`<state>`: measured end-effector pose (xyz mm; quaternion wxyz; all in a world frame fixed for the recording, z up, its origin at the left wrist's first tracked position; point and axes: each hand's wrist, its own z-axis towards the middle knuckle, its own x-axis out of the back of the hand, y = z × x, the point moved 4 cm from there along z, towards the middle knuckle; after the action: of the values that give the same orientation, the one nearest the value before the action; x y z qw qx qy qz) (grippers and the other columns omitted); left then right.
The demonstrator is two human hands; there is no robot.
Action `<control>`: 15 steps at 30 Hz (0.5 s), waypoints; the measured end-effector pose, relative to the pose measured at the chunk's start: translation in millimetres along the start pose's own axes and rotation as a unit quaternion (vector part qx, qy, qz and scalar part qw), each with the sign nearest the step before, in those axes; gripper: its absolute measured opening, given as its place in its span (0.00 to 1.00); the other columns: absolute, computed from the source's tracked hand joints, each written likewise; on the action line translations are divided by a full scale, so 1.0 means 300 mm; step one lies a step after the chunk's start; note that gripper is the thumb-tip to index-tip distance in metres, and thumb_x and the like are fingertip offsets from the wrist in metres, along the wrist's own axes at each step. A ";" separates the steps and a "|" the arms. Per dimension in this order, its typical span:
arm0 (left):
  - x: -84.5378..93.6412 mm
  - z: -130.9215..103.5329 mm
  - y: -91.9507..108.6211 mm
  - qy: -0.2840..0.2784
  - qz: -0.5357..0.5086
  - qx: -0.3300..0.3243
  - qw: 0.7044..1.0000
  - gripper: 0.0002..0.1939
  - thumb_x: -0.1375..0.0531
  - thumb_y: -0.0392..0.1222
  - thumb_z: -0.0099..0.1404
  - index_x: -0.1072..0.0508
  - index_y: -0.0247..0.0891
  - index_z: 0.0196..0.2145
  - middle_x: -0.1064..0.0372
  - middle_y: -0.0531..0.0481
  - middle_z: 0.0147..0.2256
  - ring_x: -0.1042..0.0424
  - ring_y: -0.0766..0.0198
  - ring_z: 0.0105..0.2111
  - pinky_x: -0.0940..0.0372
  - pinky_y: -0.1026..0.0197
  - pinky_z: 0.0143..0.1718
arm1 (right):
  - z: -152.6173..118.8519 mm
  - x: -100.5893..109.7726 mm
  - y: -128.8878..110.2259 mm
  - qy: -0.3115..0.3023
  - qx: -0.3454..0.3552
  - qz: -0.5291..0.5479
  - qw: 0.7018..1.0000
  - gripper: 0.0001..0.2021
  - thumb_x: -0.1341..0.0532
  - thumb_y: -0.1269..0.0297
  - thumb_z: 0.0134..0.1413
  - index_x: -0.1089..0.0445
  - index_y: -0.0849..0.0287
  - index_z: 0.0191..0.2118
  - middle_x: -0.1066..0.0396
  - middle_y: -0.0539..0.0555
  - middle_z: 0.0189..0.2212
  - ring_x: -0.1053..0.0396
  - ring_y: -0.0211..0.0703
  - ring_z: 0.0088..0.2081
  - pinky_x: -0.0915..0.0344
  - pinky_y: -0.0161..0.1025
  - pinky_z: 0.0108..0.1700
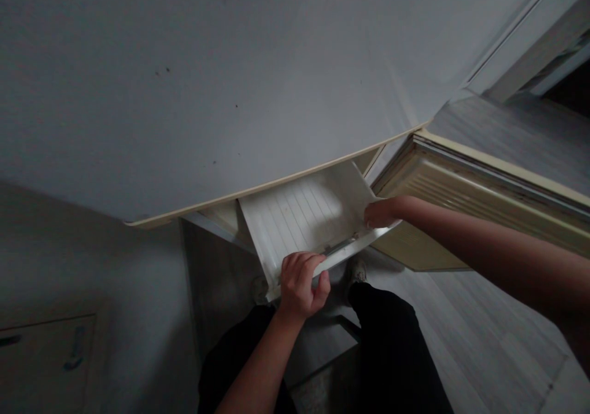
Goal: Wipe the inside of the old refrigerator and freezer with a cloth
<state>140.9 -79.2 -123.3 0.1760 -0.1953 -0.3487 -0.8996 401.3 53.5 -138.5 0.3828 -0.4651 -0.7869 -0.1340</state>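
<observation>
A white drawer [304, 208] with a ribbed bottom sticks out from under the edge of a white-topped cabinet, most likely a small fridge or freezer. Nothing lies on the part of its floor that shows. My left hand [302, 282] is closed over the drawer's front edge, left of its middle, fingers hooked inward and thumb in front. At the drawer's right front corner, my right hand [383, 211] is closed around the rim, its fingertips hidden inside. The drawer's rear is out of sight below the top.
An open cabinet door [479, 187] with a ribbed yellowish inner side stands to the right. The white cabinet top [276, 76] spans the upper view. Below are my legs in black trousers [391, 346], over grey wood-look flooring [498, 322]. A wall [138, 279] rises at left.
</observation>
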 end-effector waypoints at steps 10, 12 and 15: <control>0.055 0.000 -0.083 0.251 -0.217 0.219 0.918 0.11 0.54 0.38 0.70 0.32 0.39 0.38 0.32 0.50 0.31 0.31 0.61 0.31 0.36 0.56 0.36 | -0.280 -0.251 -0.159 0.391 -0.152 0.370 0.829 0.23 0.57 0.56 0.68 0.31 0.57 0.55 0.29 0.62 0.54 0.34 0.56 0.58 0.36 0.52 0.59; 0.081 0.008 -0.073 0.298 -0.227 0.207 0.904 0.11 0.54 0.38 0.69 0.33 0.40 0.38 0.34 0.51 0.29 0.32 0.62 0.29 0.36 0.56 0.33 | -0.242 -0.352 -0.314 0.438 -0.193 0.361 0.801 0.23 0.58 0.59 0.67 0.35 0.54 0.60 0.35 0.61 0.61 0.44 0.58 0.67 0.41 0.58 0.64; 0.100 -0.018 0.000 0.269 -0.177 0.132 0.938 0.11 0.56 0.40 0.70 0.36 0.44 0.41 0.37 0.52 0.27 0.33 0.60 0.28 0.36 0.54 0.31 | -0.102 -0.403 -0.666 0.442 -0.053 0.280 0.850 0.23 0.52 0.60 0.66 0.39 0.49 0.64 0.46 0.53 0.68 0.61 0.57 0.72 0.50 0.66 0.68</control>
<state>113.8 -88.5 -112.8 0.1250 0.1435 -0.4329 -0.8811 282.3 -146.3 -176.9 0.6865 -0.5770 -0.3625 -0.2538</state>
